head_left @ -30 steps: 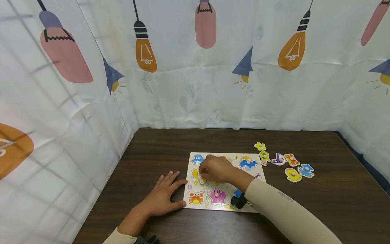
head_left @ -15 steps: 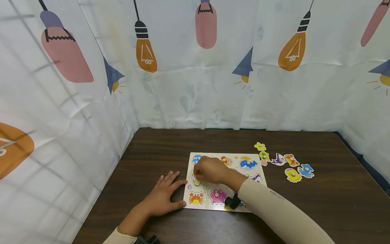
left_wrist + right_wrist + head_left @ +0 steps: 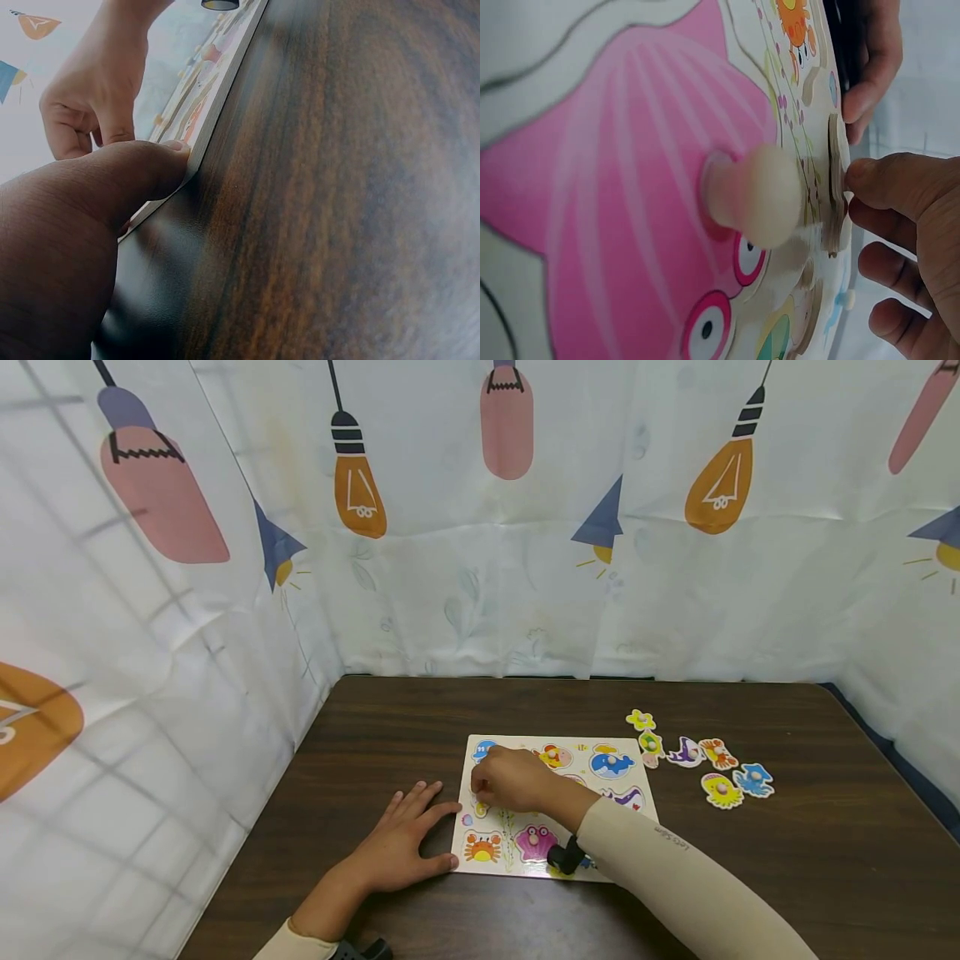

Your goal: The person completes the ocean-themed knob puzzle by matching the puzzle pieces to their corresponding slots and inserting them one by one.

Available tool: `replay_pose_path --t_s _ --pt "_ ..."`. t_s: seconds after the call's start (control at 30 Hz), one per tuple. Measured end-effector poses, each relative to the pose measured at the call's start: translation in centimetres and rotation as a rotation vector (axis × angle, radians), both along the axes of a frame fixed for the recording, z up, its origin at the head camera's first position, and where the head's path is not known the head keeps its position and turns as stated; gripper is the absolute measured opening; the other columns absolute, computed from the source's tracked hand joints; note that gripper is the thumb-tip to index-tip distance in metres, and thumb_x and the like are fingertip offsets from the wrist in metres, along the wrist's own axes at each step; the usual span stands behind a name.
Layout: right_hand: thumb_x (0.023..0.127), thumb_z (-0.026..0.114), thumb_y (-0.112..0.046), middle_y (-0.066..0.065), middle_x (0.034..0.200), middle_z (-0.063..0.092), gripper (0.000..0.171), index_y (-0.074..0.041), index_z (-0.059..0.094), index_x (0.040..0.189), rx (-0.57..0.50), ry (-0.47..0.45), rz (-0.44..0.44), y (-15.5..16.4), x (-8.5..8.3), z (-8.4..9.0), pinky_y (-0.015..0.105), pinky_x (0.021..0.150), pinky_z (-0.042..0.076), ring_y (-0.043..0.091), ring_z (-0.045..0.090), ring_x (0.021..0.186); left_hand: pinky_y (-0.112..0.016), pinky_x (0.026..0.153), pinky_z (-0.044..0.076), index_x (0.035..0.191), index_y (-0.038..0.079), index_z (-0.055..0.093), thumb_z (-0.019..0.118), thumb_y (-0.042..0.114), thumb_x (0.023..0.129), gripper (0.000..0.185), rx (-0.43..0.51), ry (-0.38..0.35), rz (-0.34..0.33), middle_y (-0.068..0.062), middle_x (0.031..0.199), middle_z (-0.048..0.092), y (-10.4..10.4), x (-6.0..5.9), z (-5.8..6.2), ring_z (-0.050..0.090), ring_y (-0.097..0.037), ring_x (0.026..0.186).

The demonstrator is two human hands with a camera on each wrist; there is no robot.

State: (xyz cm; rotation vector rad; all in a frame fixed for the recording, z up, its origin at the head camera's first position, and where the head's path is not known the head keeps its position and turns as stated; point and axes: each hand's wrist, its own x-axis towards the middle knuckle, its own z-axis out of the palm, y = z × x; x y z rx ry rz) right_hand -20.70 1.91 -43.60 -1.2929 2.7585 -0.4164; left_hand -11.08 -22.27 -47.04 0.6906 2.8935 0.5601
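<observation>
While pinching the thin yellow wooden puzzle piece (image 3: 832,184) on edge at the right-centre of the right-wrist view, keep the right hand's fingers (image 3: 900,191) curled and light. Tilted, not yet flat, near the left edge of the white wooden animal puzzle board (image 3: 600,747), mid-frame in the head view. Best lowered level, turned to match its hollow. Left hand (image 3: 393,843) flat, fingers spread, thumb against the board's edge on the dark wooden table (image 3: 825,860): hold firm.
</observation>
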Motion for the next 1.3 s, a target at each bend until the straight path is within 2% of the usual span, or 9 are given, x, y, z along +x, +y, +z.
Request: replay_pose_path --t_s 0.73,1.13,1.3 --pt "0.091 0.077 -0.024 -0.015 0.088 0.062 0.005 -0.028 0.077 0.089 0.014 0.003 -0.015 0.6 -0.2 -0.2 0.024 0.062 0.049 0.004 0.053 0.082 -0.063 0.121 0.011 0.150 0.032 0.050 0.061 0.072 0.089 0.074 0.004 0.004 0.002 -0.012 0.164 0.031 0.1 0.1 0.2 0.019 -0.037 0.154" --pt "0.091 0.078 -0.027 -0.017 0.088 0.066 0.005 -0.024 0.080 0.094 0.038 0.006 -0.066 3.8 0.0 0.0 0.029 0.069 0.051 0.007 0.056 0.087 -0.063 0.121 0.011 0.149 0.032 0.050 0.064 0.070 0.088 0.073 -0.004 0.004 0.006 -0.011 0.164 0.031 0.3 0.1 0.2 0.020 -0.037 0.153" --pt "0.093 0.076 -0.030 -0.018 0.087 0.065 0.005 -0.025 0.079 0.094 0.049 0.003 -0.085 5.3 0.0 -0.1 0.028 0.065 0.050 0.006 0.055 0.086 -0.063 0.121 0.010 0.149 0.031 0.051 0.063 0.070 0.089 0.073 0.000 -0.008 0.011 -0.011 0.165 0.031 0.3 0.1 0.2 0.019 -0.037 0.154"
